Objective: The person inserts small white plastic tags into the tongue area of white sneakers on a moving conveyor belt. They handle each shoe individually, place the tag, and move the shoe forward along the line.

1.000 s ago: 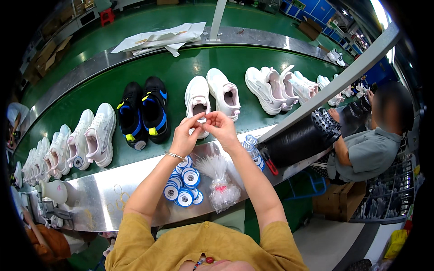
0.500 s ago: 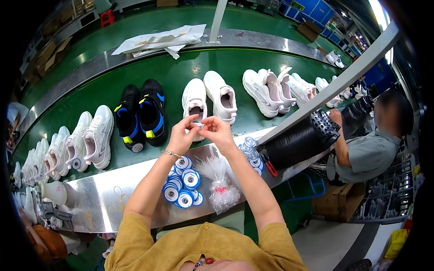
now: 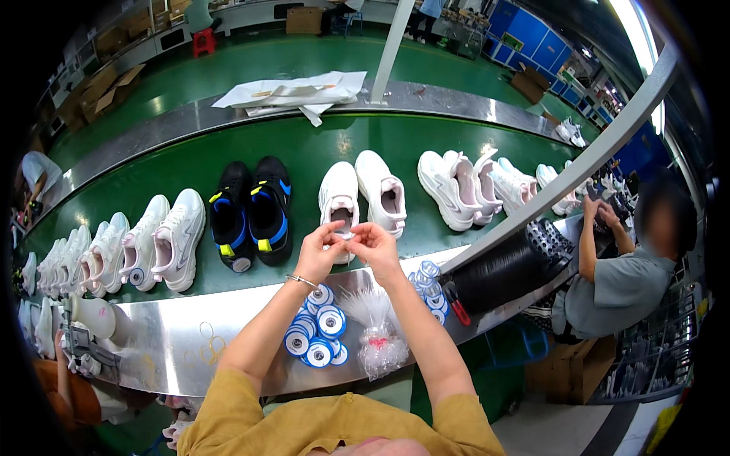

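Both my hands meet at the heel of a white shoe, the left one of a pair. My left hand and my right hand are closed, thumbs and fingertips pinched together. A small whitish bit shows between the fingertips; whether it is the shoe's heel loop or a separate piece I cannot tell. Beside it stands the other white shoe. Below my hands, round blue-and-white tags lie in a heap. A bundle of thin clear plastic strands sticks out of a clear bag between my forearms.
The green conveyor belt carries black-and-blue shoes and more white shoes. On the metal ledge are yellow rubber bands, more round tags and a red-handled tool. A slanted post and a co-worker are at right.
My view has shifted, so the bench and shoes sit lower in the picture. My hands stay pinched together at the same shoe's heel. The co-worker's hands have come up together.
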A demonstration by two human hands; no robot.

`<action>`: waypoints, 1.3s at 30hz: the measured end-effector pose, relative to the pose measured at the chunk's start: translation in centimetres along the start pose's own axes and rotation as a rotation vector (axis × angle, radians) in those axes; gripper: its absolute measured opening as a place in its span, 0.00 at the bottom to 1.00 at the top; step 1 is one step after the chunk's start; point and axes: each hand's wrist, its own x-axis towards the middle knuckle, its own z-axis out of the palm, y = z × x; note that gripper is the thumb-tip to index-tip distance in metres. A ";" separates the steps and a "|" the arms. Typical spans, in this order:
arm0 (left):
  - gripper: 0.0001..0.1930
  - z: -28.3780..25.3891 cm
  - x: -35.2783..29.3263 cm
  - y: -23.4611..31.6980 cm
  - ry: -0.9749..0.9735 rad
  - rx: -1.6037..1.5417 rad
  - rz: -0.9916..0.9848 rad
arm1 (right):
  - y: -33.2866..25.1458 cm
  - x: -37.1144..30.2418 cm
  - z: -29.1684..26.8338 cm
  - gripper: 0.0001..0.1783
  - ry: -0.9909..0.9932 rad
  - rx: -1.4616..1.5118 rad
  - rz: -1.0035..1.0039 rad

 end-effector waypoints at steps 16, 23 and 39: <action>0.05 -2.2 -4.0 -0.4 0.094 0.433 0.202 | -4.1 -7.8 -3.1 0.06 0.234 -0.357 -0.035; 0.07 -2.5 -8.3 -1.0 0.323 0.384 0.106 | -0.6 -15.1 -6.8 0.06 0.249 -0.599 0.129; 0.20 11.0 -17.5 -0.2 -0.224 0.895 0.512 | 2.4 -15.2 -8.1 0.08 0.386 -0.528 -0.097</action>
